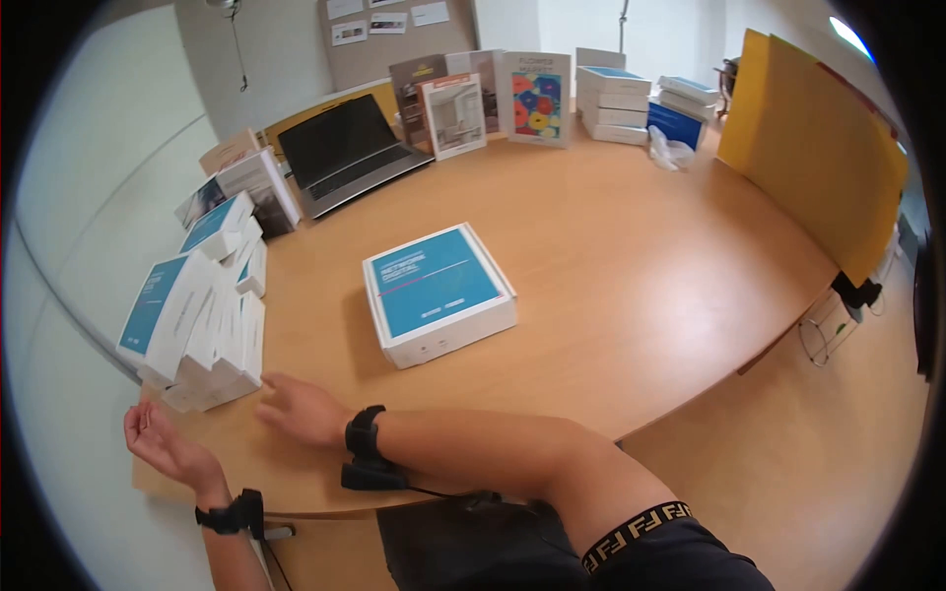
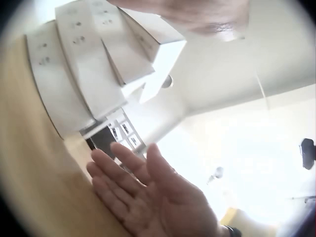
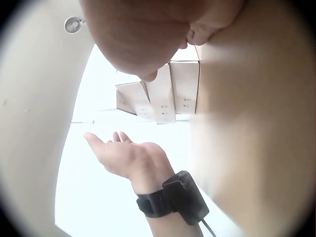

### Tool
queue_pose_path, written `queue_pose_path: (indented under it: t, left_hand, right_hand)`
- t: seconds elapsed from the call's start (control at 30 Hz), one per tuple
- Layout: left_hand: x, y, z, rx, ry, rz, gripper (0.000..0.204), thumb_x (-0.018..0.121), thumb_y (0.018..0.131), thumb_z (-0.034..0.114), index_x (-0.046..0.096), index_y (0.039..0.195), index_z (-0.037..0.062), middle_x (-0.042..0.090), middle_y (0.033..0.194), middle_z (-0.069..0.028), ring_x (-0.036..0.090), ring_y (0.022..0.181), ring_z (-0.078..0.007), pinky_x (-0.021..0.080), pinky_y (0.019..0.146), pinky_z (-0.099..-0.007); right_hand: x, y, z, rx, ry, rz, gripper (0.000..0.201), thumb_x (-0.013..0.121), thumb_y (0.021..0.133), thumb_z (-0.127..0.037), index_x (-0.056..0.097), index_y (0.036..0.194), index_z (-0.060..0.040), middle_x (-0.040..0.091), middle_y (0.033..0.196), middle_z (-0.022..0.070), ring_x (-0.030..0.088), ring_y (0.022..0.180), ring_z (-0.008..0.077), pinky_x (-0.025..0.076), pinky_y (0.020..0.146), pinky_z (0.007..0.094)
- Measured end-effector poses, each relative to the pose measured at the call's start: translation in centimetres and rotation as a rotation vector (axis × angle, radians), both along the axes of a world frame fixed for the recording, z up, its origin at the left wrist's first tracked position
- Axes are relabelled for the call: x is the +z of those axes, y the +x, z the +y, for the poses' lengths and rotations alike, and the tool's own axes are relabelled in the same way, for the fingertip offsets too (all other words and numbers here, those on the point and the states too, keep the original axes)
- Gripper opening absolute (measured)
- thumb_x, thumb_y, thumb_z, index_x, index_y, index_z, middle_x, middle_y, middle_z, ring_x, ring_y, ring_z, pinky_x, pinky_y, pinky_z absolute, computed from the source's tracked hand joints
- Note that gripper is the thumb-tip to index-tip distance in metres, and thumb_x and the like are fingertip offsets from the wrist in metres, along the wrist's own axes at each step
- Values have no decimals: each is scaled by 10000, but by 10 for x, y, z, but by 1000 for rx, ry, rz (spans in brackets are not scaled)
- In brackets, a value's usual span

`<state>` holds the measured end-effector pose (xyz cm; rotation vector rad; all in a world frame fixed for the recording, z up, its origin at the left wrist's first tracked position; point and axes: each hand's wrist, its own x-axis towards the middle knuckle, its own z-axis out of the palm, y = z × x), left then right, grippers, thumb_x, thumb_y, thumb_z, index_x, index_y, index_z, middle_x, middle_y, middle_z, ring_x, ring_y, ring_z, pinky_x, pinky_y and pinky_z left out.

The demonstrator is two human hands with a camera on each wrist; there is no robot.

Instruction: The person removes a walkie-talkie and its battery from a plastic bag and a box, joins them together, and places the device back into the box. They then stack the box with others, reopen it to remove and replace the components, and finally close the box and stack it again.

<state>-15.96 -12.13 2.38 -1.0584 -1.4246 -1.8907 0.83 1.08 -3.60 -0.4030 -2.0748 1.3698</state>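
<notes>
My left hand point(image 1: 166, 448) is held palm up with loosely bent fingers at the table's near left corner, holding nothing. Close by, my slightly blurred right hand point(image 1: 304, 409) reaches across to the left; its palm and relaxed fingers point(image 2: 116, 170) show bare in the left wrist view. Just beyond both hands lean white boxes with teal labels point(image 1: 163, 295), packed in a row. Their printed white ends point(image 3: 185, 89) appear past the hands in the right wrist view. A flat white box with a teal "Network Digital" cover point(image 1: 439, 281) lies apart mid-table.
An open laptop point(image 1: 350, 148) stands at the back left, with upright books point(image 1: 537, 98) beside it. More white boxes point(image 1: 616, 103) are stacked at the back right, near a crumpled plastic bag point(image 1: 670, 148). A yellow panel point(image 1: 813, 148) borders the right side.
</notes>
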Motion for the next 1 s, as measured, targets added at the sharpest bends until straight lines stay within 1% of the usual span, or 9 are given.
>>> queue_pose_path:
  t: [0.13,0.3,0.37,0.57,0.7,0.73,0.8,0.83,1.0]
  left_hand:
    - [7,55,9,-340,-149,302,264,523,1007,94,505,1242,-25,494,1298,-164,513,1177,-235,429,1016,-364]
    - [12,109,63,-564,-302,126,204,553,932,-4,581,1133,-19,533,1212,-130,547,1099,-198,463,958,-329]
    - [7,128,88,-791,-362,-172,190,606,936,34,602,1123,-2,549,1174,-103,561,1114,-185,471,952,-311]
    - [-17,166,138,-777,-598,-299,250,694,930,167,646,1124,17,520,1267,-76,539,1189,-187,468,998,-337]
    - [-28,169,152,-885,-660,-395,329,698,915,163,635,1203,17,490,1329,-82,520,1236,-205,436,1061,-361]
    - [-33,168,153,-880,-661,-420,329,698,915,163,635,1203,17,490,1329,-82,520,1236,-205,436,1061,-361]
    - [-42,164,155,-1117,-694,-586,428,650,919,121,576,1323,-1,408,1481,-104,437,1361,-227,318,1146,-347]
    - [-39,165,153,-1111,-692,-610,428,650,919,121,576,1323,-1,408,1481,-104,437,1361,-227,318,1146,-347]
    - [-23,170,145,-1074,-735,-545,518,609,910,102,519,1409,-4,434,1479,-99,448,1345,-216,342,1118,-334]
  right_hand:
    - [12,49,-1,233,-17,-71,566,603,994,-350,507,1395,37,610,1333,242,610,1221,348,477,1043,384]
    - [21,110,9,396,3,-76,410,647,950,-276,650,1242,12,701,1167,203,675,1074,301,516,956,374]
    - [33,139,16,382,6,-63,324,648,957,-253,707,1154,-2,731,1098,178,699,1014,277,534,915,366]
    - [59,223,53,-34,175,129,182,669,957,-129,741,1090,-27,759,979,116,711,876,183,551,800,292]
    - [43,254,121,-501,494,226,324,669,970,-182,665,1246,-13,721,1148,138,697,976,214,543,846,311]
    - [32,262,134,-487,486,207,324,669,970,-182,665,1246,-13,721,1148,138,697,976,214,543,846,311]
    - [16,270,151,-626,425,-93,517,645,992,-283,525,1415,-12,651,1292,168,645,1132,265,505,959,346]
    - [33,267,138,-441,-147,-174,645,620,1000,-371,414,1506,-29,571,1401,205,562,1272,320,441,1066,387]
    - [33,265,137,-224,192,-286,736,699,954,-332,359,1552,-71,478,1501,216,510,1342,317,414,1107,397]
